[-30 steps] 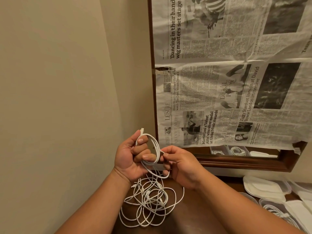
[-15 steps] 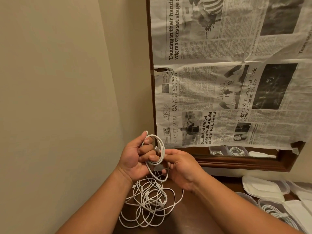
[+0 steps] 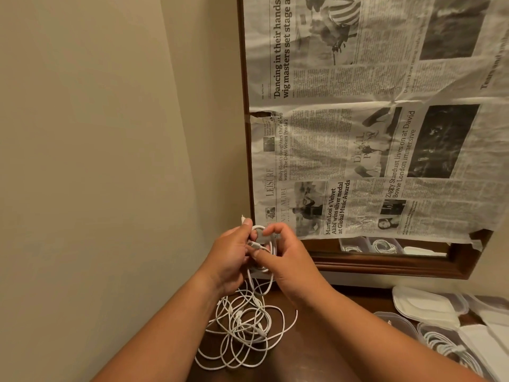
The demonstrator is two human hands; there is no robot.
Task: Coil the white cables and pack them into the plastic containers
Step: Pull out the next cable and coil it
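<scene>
White cable (image 3: 272, 247) sits wound into a small coil, held up between both hands above the back-left part of the table (image 3: 316, 354). The left hand (image 3: 230, 256) has its fingers curled round the loops, with one plug end poking up just past the forefinger. The right hand (image 3: 287, 261) meets it from the other side. Its thumb and forefinger pinch the coil, where a second connector lies across the loops. A strand or two drops from under the hands to the loose cables (image 3: 245, 329), which lie in a tangled heap on the dark wood directly below. I cannot tell whether those strands belong to the held coil or only hang behind it.

The step in hand looks like the finishing of one coil: most of its length seems gathered and the free end is being dealt with. The next move calls for tucking or wrapping that end so the loops do not spring apart, then carrying the bundle right to the plastic containers (image 3: 446, 346). One of these already holds a coiled cable, with pale lids (image 3: 427, 301) just beyond.

Behind the hands stand a dark mirror frame (image 3: 385, 264), newspaper (image 3: 358, 133) taped over the glass, and a beige wall (image 3: 110, 133).
</scene>
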